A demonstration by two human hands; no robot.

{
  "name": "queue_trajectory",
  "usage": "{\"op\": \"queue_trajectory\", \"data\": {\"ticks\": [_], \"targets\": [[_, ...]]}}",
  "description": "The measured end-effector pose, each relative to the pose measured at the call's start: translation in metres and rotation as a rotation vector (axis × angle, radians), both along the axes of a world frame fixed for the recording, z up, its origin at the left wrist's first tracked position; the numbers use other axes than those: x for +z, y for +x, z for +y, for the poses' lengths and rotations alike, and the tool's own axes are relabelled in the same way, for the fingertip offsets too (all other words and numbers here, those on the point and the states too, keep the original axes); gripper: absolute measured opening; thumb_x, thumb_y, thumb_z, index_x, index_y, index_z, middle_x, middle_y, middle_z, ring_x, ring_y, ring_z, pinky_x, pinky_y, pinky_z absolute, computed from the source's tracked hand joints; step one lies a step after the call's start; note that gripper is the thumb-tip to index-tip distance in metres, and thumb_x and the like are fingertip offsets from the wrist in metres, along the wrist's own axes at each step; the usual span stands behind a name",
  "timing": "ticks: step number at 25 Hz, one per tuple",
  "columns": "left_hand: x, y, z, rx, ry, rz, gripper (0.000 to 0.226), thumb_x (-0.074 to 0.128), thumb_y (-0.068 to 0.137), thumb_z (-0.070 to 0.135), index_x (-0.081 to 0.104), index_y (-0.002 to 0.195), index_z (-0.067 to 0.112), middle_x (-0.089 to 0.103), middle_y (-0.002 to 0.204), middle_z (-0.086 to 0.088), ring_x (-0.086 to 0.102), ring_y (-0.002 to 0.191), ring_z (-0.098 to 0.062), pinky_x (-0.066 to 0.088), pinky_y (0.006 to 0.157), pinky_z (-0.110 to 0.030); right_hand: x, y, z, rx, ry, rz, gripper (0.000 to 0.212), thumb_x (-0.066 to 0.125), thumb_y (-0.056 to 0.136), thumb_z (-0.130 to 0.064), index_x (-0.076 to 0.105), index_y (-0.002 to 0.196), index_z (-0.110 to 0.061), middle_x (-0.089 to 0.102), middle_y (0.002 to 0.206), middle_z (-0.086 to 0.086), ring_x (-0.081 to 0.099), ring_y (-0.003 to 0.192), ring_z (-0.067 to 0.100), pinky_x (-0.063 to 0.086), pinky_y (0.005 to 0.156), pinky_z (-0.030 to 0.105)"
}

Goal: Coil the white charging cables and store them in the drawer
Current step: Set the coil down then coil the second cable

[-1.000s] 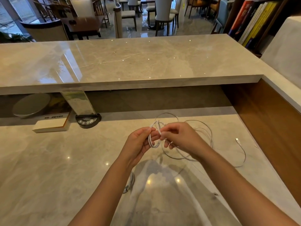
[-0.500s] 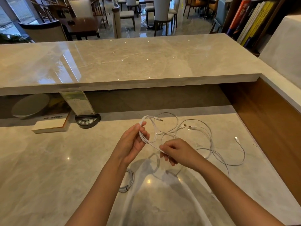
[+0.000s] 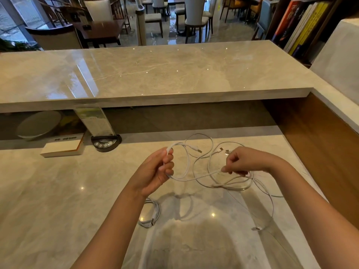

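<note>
Several white charging cables (image 3: 202, 167) lie in loose tangled loops on the lower marble desk (image 3: 48, 191). My left hand (image 3: 155, 171) grips a small loop of one cable, held above the desk, its plug end (image 3: 198, 150) sticking out to the right. My right hand (image 3: 242, 160) pinches the same cable farther along, with the strand stretched between both hands. A coiled white cable (image 3: 151, 216) rests on the desk below my left forearm. Another plug (image 3: 256, 228) lies at the near right. No drawer is in view.
A raised marble counter (image 3: 155, 74) overhangs the back of the desk. Under it stand a black base with a clear sign holder (image 3: 105, 141), a white book (image 3: 62, 147) and a round plate (image 3: 37, 125). A wooden side panel (image 3: 320, 142) borders the right.
My hands have drawn apart: the right hand slid rightward along the cable, stretching a longer strand from the loop in my left hand. The loose loops have spread wider on the desk.
</note>
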State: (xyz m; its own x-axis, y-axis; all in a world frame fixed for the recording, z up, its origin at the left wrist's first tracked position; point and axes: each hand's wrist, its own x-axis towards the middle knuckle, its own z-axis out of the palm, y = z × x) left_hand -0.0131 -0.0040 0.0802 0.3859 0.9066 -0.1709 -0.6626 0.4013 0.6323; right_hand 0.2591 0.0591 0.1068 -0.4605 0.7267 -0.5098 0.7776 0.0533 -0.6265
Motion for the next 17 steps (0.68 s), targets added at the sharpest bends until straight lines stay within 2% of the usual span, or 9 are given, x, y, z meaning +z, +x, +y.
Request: {"op": "queue_trajectory", "data": {"ticks": [2, 5, 7, 9, 11, 13, 14, 17], "targets": [[0.000, 0.006, -0.004, -0.089, 0.027, 0.098, 0.024, 0.077, 0.071, 0.023, 0.062, 0.084, 0.010, 0.050, 0.059, 0.005, 0.042, 0.041, -0.001, 0.046, 0.045, -0.014, 0.008, -0.014, 0.008, -0.051, 0.165, -0.157, 0.037, 0.069, 0.079, -0.039, 0.061, 0.063, -0.006, 0.054, 0.046, -0.004, 0.047, 0.045, 0.010, 0.041, 0.054, 0.024], [0.001, 0.019, -0.008, -0.118, 0.011, 0.283, 0.009, 0.058, 0.088, 0.016, 0.057, 0.085, 0.007, 0.050, 0.058, 0.004, 0.041, 0.042, -0.003, 0.046, 0.047, -0.017, 0.019, -0.042, 0.014, -0.145, 0.290, -0.210, 0.039, 0.068, 0.080, -0.037, 0.050, 0.057, -0.011, 0.049, 0.054, 0.004, 0.044, 0.051, 0.017, 0.038, 0.054, 0.028], [0.000, 0.025, -0.010, -0.078, -0.024, 0.407, 0.016, 0.044, 0.094, 0.009, 0.057, 0.085, 0.006, 0.053, 0.059, 0.002, 0.043, 0.043, -0.005, 0.049, 0.049, -0.019, 0.026, -0.058, 0.009, -0.232, 0.343, -0.125, 0.036, 0.063, 0.085, -0.031, 0.053, 0.062, -0.006, 0.046, 0.056, 0.004, 0.043, 0.054, 0.019, 0.037, 0.051, 0.027], [-0.002, 0.028, -0.010, 0.001, -0.055, 0.466, 0.019, 0.041, 0.096, 0.007, 0.058, 0.086, 0.005, 0.057, 0.060, 0.000, 0.048, 0.045, -0.007, 0.052, 0.052, -0.021, 0.032, -0.069, -0.002, -0.316, 0.340, 0.026, 0.033, 0.051, 0.092, -0.020, 0.063, 0.078, 0.008, 0.048, 0.054, -0.005, 0.047, 0.048, 0.013, 0.037, 0.046, 0.022], [-0.005, 0.031, -0.008, 0.098, -0.091, 0.480, 0.019, 0.042, 0.096, 0.008, 0.058, 0.087, 0.004, 0.059, 0.065, -0.003, 0.054, 0.048, -0.008, 0.053, 0.054, -0.021, 0.039, -0.079, -0.022, -0.262, 0.361, 0.099, 0.032, 0.039, 0.094, -0.012, 0.064, 0.101, 0.007, 0.056, 0.064, -0.005, 0.054, 0.056, 0.010, 0.042, 0.052, 0.024], [-0.006, 0.033, -0.006, 0.189, -0.122, 0.473, 0.019, 0.043, 0.096, 0.010, 0.059, 0.088, 0.005, 0.065, 0.069, -0.004, 0.063, 0.055, -0.009, 0.055, 0.056, -0.020, 0.036, -0.090, -0.044, -0.139, 0.485, 0.067, 0.032, 0.038, 0.093, -0.011, 0.063, 0.113, -0.005, 0.065, 0.090, 0.004, 0.060, 0.080, 0.020, 0.046, 0.069, 0.031], [-0.007, 0.034, -0.006, 0.219, -0.130, 0.449, 0.019, 0.043, 0.096, 0.010, 0.060, 0.091, 0.004, 0.070, 0.071, -0.004, 0.067, 0.060, -0.009, 0.056, 0.058, -0.020, 0.028, -0.094, -0.054, -0.079, 0.574, 0.021, 0.032, 0.039, 0.094, -0.013, 0.061, 0.116, -0.010, 0.063, 0.098, 0.007, 0.059, 0.085, 0.024, 0.046, 0.073, 0.033], [-0.007, 0.035, -0.004, 0.244, -0.114, 0.333, 0.025, 0.040, 0.097, 0.010, 0.063, 0.100, 0.002, 0.075, 0.084, -0.007, 0.071, 0.077, -0.013, 0.058, 0.067, -0.023, 0.002, -0.101, -0.079, -0.020, 0.801, -0.051, 0.024, 0.048, 0.092, -0.016, 0.056, 0.114, -0.015, 0.053, 0.091, 0.004, 0.052, 0.067, 0.021, 0.044, 0.057, 0.032]]}}
